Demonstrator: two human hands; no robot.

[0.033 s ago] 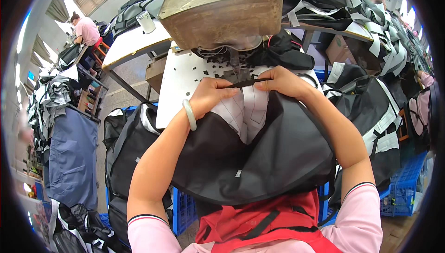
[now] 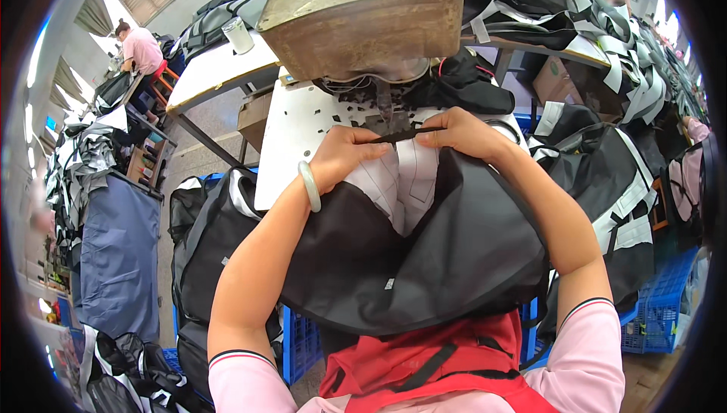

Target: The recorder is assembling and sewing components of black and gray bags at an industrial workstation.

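A large black fabric bag piece (image 2: pixel 424 261) with a white striped lining (image 2: pixel 401 182) lies across my lap and up onto the white sewing table (image 2: pixel 295 125). My left hand (image 2: pixel 348 157), with a pale green bangle (image 2: pixel 309 186) on the wrist, pinches the bag's black top edge (image 2: pixel 401 137). My right hand (image 2: pixel 463 134) pinches the same edge from the other side. Both hands hold that edge taut just in front of the needle of the tan sewing machine (image 2: pixel 363 15).
Piles of black-and-white bags (image 2: pixel 606 163) crowd the right side and back, above blue plastic crates (image 2: pixel 655 311). More black bags (image 2: pixel 204 239) hang at my left beside a blue-grey cloth bin (image 2: pixel 117 258). Another person in pink (image 2: pixel 140 49) works at far left.
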